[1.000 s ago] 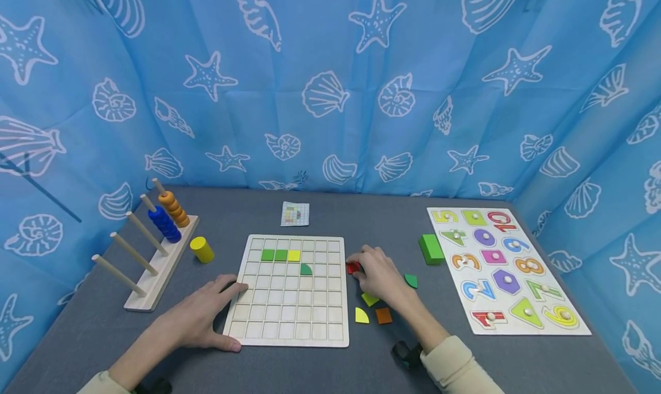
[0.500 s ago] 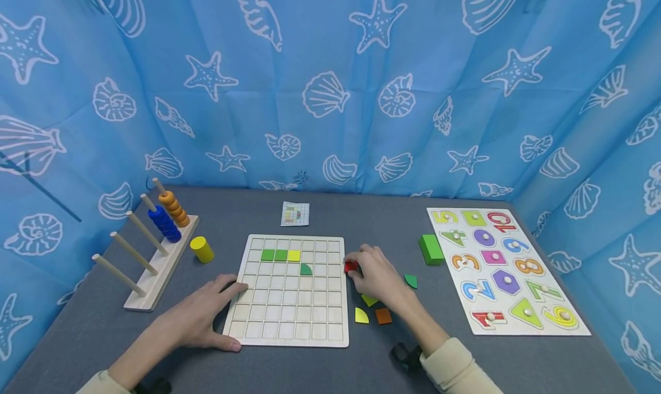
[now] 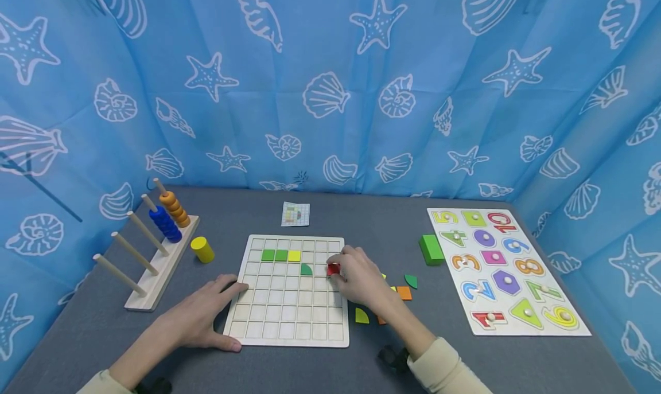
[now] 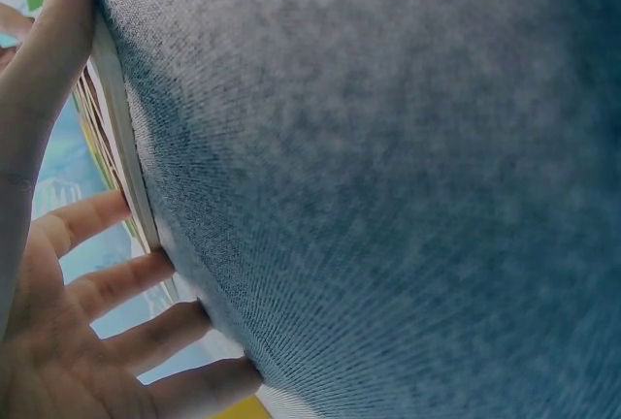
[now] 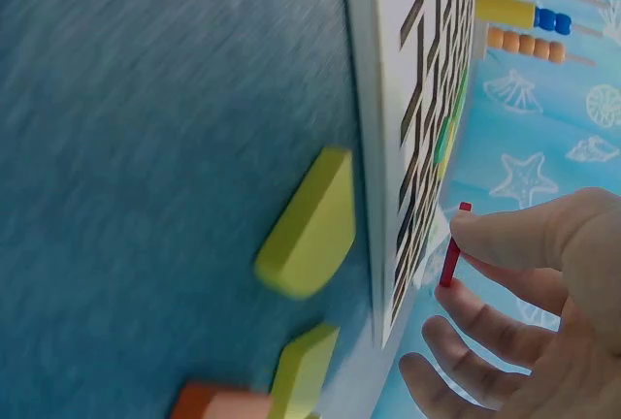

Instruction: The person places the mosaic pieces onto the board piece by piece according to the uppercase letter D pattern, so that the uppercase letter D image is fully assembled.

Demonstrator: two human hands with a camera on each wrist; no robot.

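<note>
A pale wooden grid board (image 3: 286,315) lies in the middle of the table. Two green square tiles (image 3: 281,256), a yellow square tile (image 3: 294,256) and a green quarter-circle tile (image 3: 306,269) sit in its upper cells. My right hand (image 3: 360,278) pinches a red tile (image 3: 333,269) between thumb and fingertips over the right-hand columns. In the right wrist view the red tile (image 5: 450,262) is edge-on and raised above the board. My left hand (image 3: 198,316) rests at the board's left edge, fingers spread, thumb by the lower-left corner.
Loose tiles, including a yellow quarter-circle (image 3: 362,316), an orange one (image 3: 404,292) and a green quarter-circle (image 3: 411,281), lie right of the board. Farther right are a green block (image 3: 431,249) and a number puzzle (image 3: 472,248). A pattern card (image 3: 295,214), yellow cylinder (image 3: 202,249) and bead stand (image 3: 138,301) surround the board.
My right hand has carried the red tile left, from beside the board's right edge to over its right columns, uncovering an orange tile. My left hand has stayed put.
</note>
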